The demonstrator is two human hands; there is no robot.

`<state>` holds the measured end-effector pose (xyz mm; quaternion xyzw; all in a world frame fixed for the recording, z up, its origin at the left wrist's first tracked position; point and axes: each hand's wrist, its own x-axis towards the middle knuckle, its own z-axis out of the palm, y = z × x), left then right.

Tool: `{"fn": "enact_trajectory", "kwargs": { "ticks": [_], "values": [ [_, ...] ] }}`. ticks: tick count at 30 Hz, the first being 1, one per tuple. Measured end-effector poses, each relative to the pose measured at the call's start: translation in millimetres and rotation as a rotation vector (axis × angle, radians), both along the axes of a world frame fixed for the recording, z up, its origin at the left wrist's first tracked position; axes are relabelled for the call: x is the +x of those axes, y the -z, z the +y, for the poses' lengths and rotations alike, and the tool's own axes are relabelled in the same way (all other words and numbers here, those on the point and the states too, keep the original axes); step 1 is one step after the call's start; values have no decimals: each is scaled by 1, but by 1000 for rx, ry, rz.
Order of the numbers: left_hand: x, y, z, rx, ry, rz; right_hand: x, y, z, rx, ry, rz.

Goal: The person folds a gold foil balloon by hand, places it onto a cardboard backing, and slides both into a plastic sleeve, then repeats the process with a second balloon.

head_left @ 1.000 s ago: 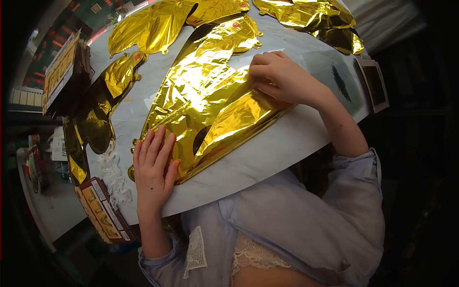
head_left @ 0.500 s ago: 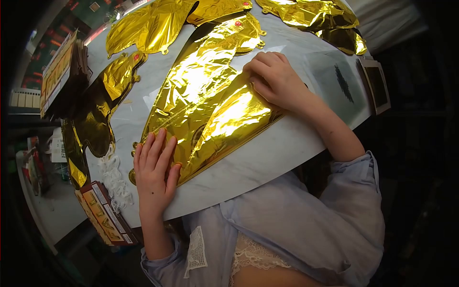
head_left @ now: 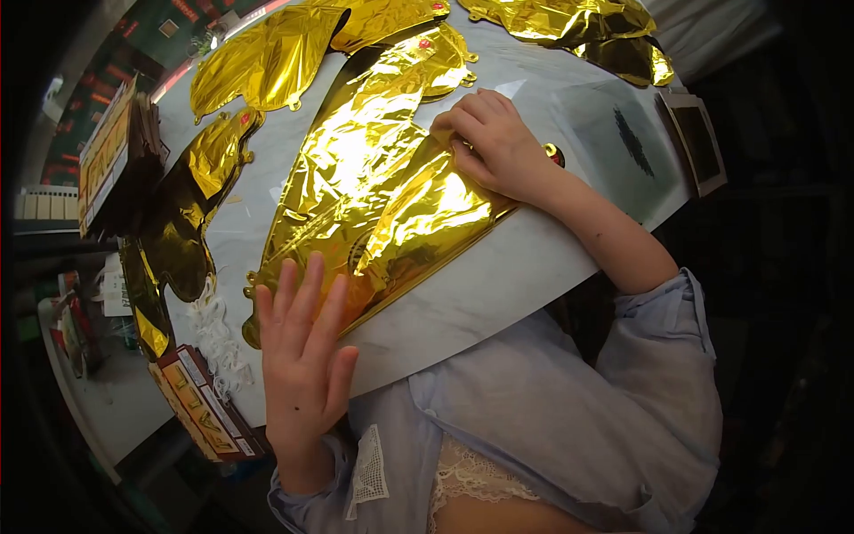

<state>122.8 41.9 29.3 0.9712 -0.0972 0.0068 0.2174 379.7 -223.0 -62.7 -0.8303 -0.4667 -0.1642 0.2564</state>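
A shiny gold foil balloon [head_left: 347, 151], flat and folded over, lies slantwise on the marbled table. My left hand [head_left: 305, 356] is over the balloon's lower left end, its fingers spread and apart. It seems lifted off the foil, with nothing in it. At the balloon's upper right edge my right hand [head_left: 489, 142] has curled fingers, with the thumb tucked under them, closed on the foil. The fingertips are partly hidden. A dark and red spot of the balloon shows just behind my right wrist.
More flat gold balloons [head_left: 267, 62] lie at the back, at the back right [head_left: 569, 27] and along the left [head_left: 191, 205]. White string [head_left: 218, 343] sits by the left edge. Card packs [head_left: 116, 160] stand at left, another [head_left: 200, 405] nearer. A clear plastic sheet [head_left: 605, 133] lies right.
My left hand has risen off the foil, its fingers spreading wider. My right hand stays curled at the balloon's upper edge. The whole view has shifted slightly.
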Motion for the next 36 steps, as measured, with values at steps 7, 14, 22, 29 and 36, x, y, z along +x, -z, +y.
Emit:
{"fn": "enact_trajectory", "kwargs": {
  "ticks": [7,14,22,29,36],
  "values": [
    [46,40,-38,138,215,101,-1,5,-1,17,29,-22],
    [50,60,-36,183,206,46,5,-4,-10,201,15,430],
    [50,58,-37,190,208,43,-45,-72,-25,-27,103,73],
    [50,58,-38,192,194,59,-116,-28,-22,-316,50,164],
    [50,58,-38,183,188,55,-111,-14,-22,-295,38,259]
  ]
}}
